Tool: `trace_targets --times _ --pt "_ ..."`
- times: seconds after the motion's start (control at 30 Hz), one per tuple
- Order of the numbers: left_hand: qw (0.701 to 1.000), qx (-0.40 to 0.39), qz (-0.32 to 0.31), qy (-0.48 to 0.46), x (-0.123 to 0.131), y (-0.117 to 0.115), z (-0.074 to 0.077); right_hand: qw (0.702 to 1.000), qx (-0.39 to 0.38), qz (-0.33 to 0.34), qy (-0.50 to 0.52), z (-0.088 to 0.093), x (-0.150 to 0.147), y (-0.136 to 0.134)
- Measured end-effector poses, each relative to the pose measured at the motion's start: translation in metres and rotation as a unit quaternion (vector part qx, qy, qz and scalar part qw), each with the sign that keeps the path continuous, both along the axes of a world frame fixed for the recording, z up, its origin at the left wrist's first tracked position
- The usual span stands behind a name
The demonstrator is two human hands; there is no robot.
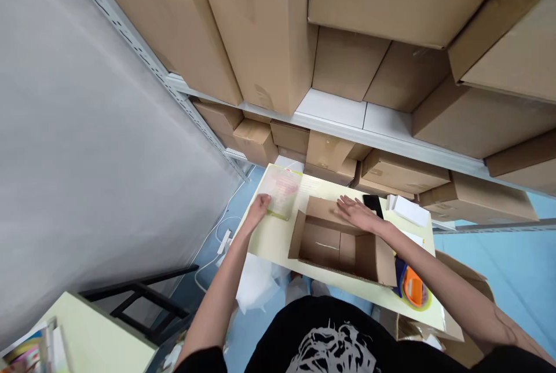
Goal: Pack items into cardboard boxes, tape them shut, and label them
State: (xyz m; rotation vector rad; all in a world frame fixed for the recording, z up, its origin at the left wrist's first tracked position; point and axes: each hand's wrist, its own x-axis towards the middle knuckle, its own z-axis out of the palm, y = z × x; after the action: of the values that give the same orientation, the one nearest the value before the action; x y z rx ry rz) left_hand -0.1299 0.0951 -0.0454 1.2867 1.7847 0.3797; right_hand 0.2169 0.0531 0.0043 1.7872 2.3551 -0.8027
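My left hand is closed, its fingers at the left edge of a flat, plastic-wrapped booklet with a pale pink print and yellow-green borders. The booklet lies at the left end of a pale yellow table. An open cardboard box stands at the table's middle, flaps folded out, with a thin pale strip on its bottom. Over the box's far flap, my right hand is spread flat with nothing in it.
A black phone, small white boxes and an orange tape dispenser are on the table's right side. Shelves with many cartons rise behind. White plastic sheeting and a power strip lie at left.
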Motion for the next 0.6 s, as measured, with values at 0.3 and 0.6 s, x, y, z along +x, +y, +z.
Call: trace_targets --times 0.3,0.6 --pt "0.982 -0.103 0.037 0.151 -0.013 0.094 -0.060 0.994 -0.023 -0.094 0.060 0.044 -0.095 0.069" --pt "0.993 -0.095 -0.018 0.065 -0.024 0.092 -0.087 0.968 -0.201 -0.149 0.017 -0.038 -0.144 0.138"
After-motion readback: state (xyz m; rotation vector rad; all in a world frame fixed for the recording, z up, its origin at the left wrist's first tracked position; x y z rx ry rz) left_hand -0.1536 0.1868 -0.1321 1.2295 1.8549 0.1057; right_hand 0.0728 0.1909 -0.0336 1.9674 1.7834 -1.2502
